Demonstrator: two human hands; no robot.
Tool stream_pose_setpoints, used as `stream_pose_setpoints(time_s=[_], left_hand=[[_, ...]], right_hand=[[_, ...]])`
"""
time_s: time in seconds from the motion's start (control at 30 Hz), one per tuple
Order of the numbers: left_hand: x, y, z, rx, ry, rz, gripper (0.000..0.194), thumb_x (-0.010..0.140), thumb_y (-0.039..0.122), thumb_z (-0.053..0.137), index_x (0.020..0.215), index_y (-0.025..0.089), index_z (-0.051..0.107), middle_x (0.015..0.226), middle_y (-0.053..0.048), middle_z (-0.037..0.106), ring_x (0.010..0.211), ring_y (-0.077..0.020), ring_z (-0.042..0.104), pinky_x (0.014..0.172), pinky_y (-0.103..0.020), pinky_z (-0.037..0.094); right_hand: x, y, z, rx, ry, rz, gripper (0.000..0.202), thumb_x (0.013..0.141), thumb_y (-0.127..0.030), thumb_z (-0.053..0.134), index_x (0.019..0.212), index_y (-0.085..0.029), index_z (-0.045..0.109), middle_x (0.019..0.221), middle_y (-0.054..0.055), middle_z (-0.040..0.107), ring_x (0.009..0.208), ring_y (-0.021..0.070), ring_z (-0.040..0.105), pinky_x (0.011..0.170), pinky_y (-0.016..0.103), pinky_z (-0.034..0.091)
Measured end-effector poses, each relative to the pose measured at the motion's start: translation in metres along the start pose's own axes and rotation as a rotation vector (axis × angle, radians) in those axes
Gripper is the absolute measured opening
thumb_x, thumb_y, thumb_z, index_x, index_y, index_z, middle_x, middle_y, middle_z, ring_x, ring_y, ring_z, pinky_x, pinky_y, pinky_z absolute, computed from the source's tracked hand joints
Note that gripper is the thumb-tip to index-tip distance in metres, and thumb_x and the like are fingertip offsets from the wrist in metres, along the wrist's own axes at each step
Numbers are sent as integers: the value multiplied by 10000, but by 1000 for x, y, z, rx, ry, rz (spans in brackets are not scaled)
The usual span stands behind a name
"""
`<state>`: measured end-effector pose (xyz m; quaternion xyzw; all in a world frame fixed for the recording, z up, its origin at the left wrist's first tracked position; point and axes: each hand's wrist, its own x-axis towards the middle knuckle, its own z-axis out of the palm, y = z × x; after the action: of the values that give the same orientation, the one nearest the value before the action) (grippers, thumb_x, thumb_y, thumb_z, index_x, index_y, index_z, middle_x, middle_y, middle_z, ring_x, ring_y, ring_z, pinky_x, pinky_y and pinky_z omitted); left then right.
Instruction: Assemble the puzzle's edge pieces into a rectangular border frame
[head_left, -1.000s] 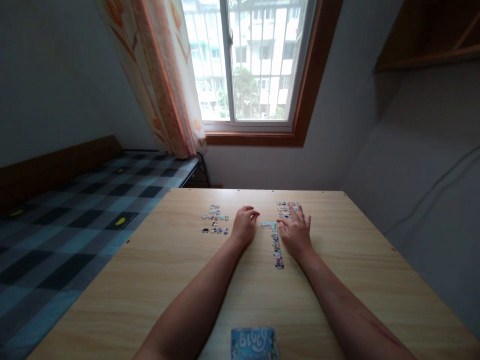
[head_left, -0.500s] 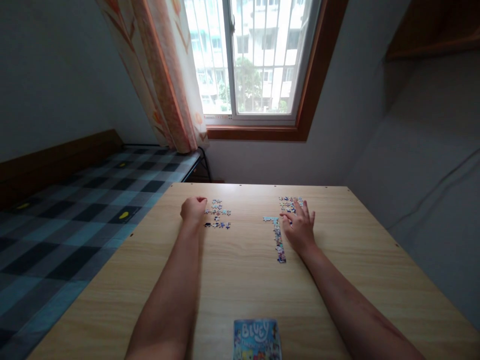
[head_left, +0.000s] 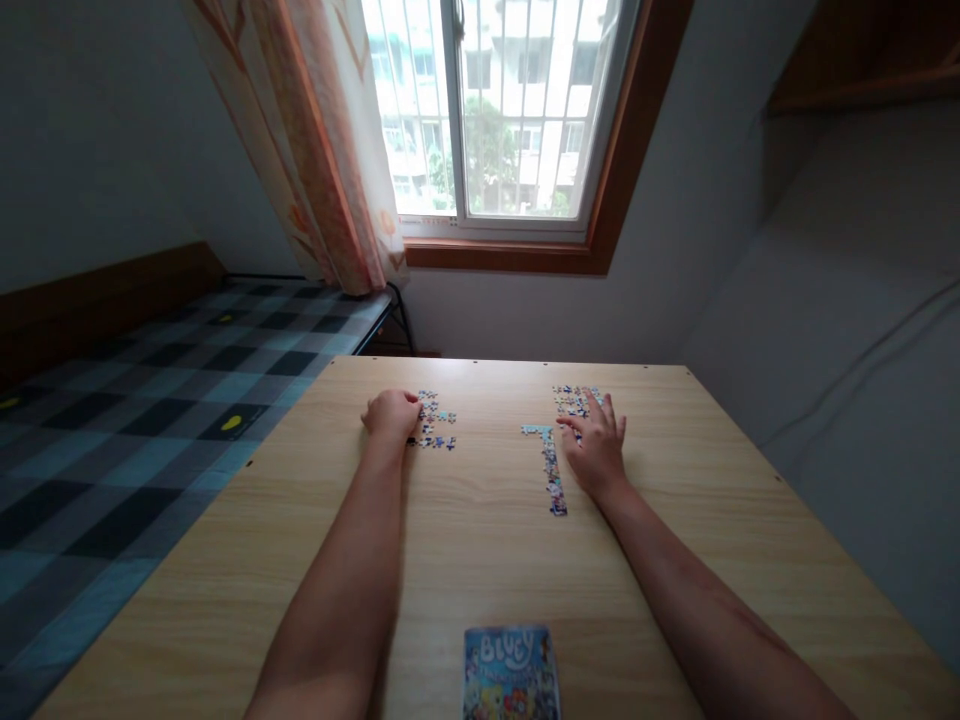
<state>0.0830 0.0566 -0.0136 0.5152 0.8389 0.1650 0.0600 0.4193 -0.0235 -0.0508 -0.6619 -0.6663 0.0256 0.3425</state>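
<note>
My left hand point(head_left: 391, 414) is closed at the left edge of a group of loose jigsaw puzzle pieces point(head_left: 445, 416), its fingertips pressed together. Whatever those fingers pinch, if anything, is hidden. My right hand point(head_left: 597, 446) rests with its fingers spread, just right of a joined puzzle strip point(head_left: 553, 470). This strip runs toward me, with a short light-blue arm pointing left at its far end. Beyond the right fingers lies a second group of loose pieces point(head_left: 571, 400), partly covered by the hand.
A blue "Bluey" box point(head_left: 511, 675) lies at the near edge of the wooden table point(head_left: 480, 540). To the left stands a bed with a checked cover point(head_left: 165, 400). A curtain point(head_left: 319, 150) and a barred window point(head_left: 517, 110) are behind the table.
My left hand has shifted slightly right, over the edge of the left group of pieces. The right hand keeps nearly the same place, and the camera view has moved a little.
</note>
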Motion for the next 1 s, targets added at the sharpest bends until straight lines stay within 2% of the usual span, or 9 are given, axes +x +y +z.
stream_pose_setpoints(time_s=[0.37,0.67,1.0], left_hand=[[1,-3,-2,15,25,3,211,768,279,661,926,263,799,1084,-117,734,1049,-346,624,858,-453,526],[5,-17,-2,33,99,3,254,804,306,621,977,225,788,1099,-130,724,1052,-329,614,867,-412,520],[10,-18,1,37,84,6,249,797,324,645,940,190,799,1072,-158,722,1034,-329,619,866,-397,523]], right_hand=[[0,2,2,8,-9,-1,283,882,-249,529,1018,-255,776,1586,68,357,1510,338,155,1163,681,111],[0,1,0,8,-14,-4,287,881,-248,518,1007,-255,776,1579,67,368,1510,335,154,1164,676,118],[-1,1,0,-3,-18,-6,281,883,-239,526,1013,-246,775,1581,75,366,1509,330,163,1168,665,130]])
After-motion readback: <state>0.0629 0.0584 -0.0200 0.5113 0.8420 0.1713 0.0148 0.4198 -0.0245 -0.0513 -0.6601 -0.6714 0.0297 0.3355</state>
